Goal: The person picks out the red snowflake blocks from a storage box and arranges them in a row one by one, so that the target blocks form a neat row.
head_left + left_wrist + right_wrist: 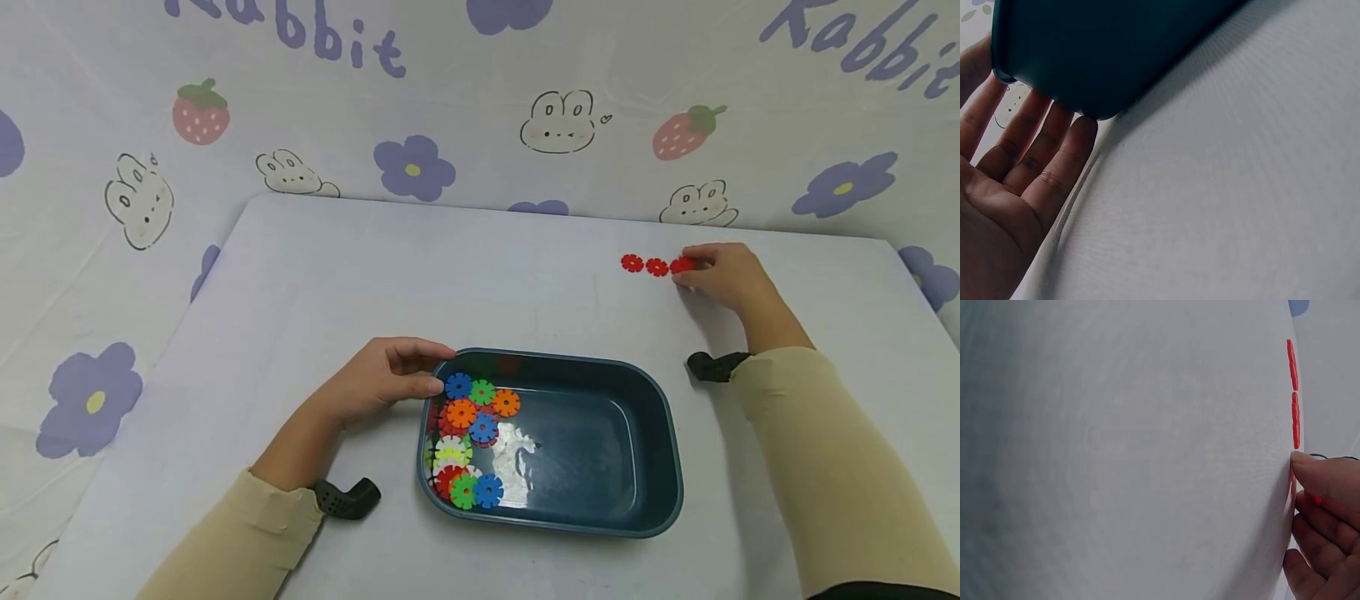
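Observation:
On the far right of the white table, my right hand pinches a red snowflake building disc by its edges, low at the tabletop. Two more red discs lie flat to its left in a row. In the right wrist view the thumb and fingers close around the edge of the held disc, partly covering it. My left hand is at the far left corner of a dark blue plastic tub, its fairly straight fingers touching the outer wall.
Several snowflake discs in blue, green, orange, red, white and yellow lie piled along the tub's left side. Behind the table's far edge hangs a printed cloth with rabbits, strawberries and flowers. Black wrist mounts stick out from both sleeves.

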